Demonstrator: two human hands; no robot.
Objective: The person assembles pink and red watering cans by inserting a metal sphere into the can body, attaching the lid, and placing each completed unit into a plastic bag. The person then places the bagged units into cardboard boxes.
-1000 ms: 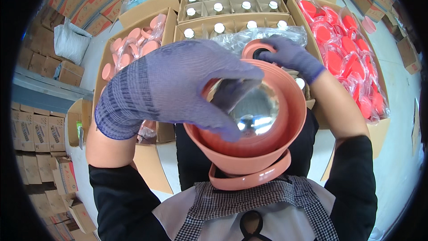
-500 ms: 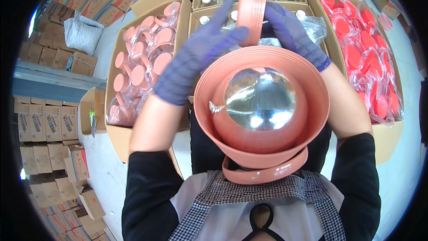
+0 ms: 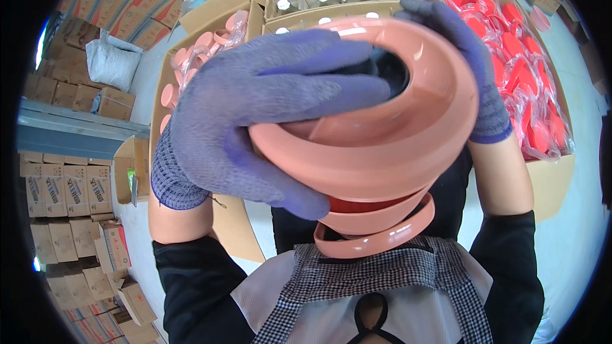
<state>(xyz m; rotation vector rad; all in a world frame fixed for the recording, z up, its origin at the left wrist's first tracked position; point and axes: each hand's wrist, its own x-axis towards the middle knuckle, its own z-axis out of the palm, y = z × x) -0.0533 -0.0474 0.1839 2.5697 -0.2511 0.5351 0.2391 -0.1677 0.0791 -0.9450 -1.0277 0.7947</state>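
Note:
A wide pink plastic ring [image 3: 363,162] with a dark round opening sits over the top of a pink flask-like body [image 3: 376,220]. The ring is tilted, and a gap with a reddish inside shows beneath its near edge. My left hand [image 3: 223,108], in a purple-grey glove, grips its left side, fingers over the top near the opening and thumb underneath. On the far right side, my right hand [image 3: 484,95] rests against the ring, its fingers partly hidden behind it. A pink curved band [image 3: 382,245] stands out from the body close to my apron. The silver dome is covered.
Beyond the ring, a divided carton [image 3: 344,9] holds several white-capped bottles. An open box of pink plastic parts [image 3: 204,41] stands left; one of bagged red parts [image 3: 526,76] stands right. Stacked cartons [image 3: 67,191] and a white sack [image 3: 115,60] lie farther left.
The pink ring has come from beyond the body toward me and onto its top, covering the silver dome. My left hand came nearer with it and now lies over the ring.

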